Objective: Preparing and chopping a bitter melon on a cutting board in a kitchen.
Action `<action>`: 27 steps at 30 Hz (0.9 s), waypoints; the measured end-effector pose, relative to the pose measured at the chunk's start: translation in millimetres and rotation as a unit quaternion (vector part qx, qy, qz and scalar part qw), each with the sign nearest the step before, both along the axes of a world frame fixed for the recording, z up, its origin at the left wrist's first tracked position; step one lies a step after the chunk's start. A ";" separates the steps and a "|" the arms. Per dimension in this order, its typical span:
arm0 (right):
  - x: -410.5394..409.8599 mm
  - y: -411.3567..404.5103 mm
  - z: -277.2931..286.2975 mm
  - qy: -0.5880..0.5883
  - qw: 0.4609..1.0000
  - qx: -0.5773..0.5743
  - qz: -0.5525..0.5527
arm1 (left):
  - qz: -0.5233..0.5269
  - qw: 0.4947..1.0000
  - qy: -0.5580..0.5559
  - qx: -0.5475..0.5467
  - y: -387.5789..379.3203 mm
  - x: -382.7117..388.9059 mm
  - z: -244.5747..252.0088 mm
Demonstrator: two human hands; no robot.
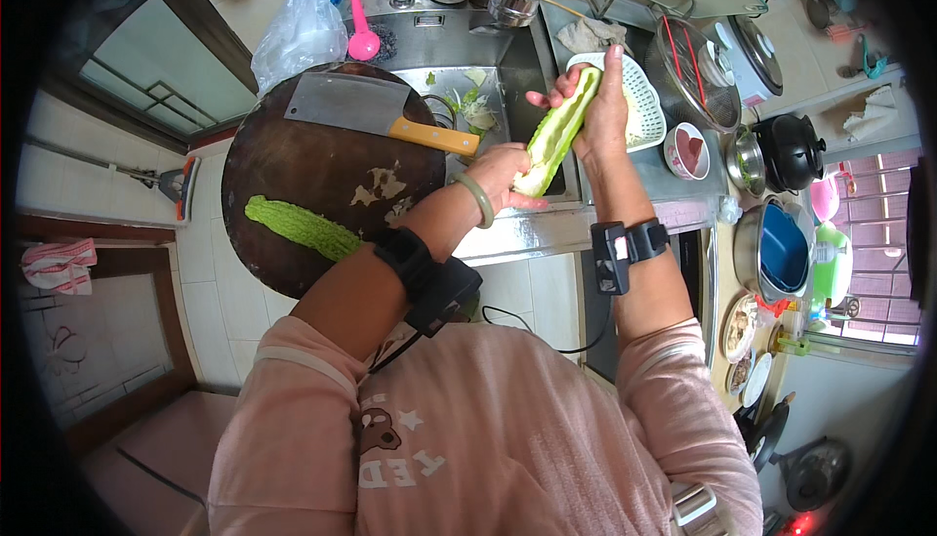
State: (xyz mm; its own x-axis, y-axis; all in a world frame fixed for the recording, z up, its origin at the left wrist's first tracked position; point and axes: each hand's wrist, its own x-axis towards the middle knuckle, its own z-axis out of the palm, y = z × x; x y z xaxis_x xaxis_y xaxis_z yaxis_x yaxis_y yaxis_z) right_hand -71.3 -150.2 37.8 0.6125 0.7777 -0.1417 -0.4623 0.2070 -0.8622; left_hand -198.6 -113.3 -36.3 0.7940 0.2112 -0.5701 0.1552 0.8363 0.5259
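A hollowed bitter melon half (556, 133) is held at a slant over the right side of the sink, its pale inside facing up. My left hand (498, 170) grips its lower end, a jade-coloured bangle on the wrist. Around its upper part my right hand (602, 115) is closed, with the thumb pointing up. To the left, a second bitter melon half (304, 227) lies skin side up on a round dark wooden chopping board (307, 162). A cleaver (351, 105) rests across the board's far part, its yellow handle reaching over the edge toward the sink.
Vegetable scraps (472, 108) lie in the steel sink (516, 71). Right of it stand a white plastic basket (651, 115), a bowl with meat (687, 151) and a mesh strainer (681, 60). A pink ladle (362, 42) and a plastic bag (300, 38) are behind the board.
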 end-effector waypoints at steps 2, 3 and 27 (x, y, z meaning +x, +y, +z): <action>13.1 -3.3 -1.7 0.003 1.000 0.015 0.010 | -0.056 0.997 -0.014 -0.043 2.1 -8.7 3.7; 13.9 -3.0 -0.6 -0.004 0.999 0.033 0.032 | -0.056 0.997 -0.014 -0.043 2.2 -9.4 1.2; -37.0 -12.5 -34.7 -0.034 0.998 -0.054 -0.020 | -0.102 0.994 0.031 0.003 5.1 3.0 11.9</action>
State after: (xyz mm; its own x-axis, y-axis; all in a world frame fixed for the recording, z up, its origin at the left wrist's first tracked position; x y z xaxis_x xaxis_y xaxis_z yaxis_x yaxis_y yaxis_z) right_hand -108.3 -162.8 3.1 0.6534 0.7350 -0.1811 -0.3959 0.1279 -0.9093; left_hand -195.7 -108.3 -24.3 0.7840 0.0528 -0.6185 0.3542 0.7802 0.5156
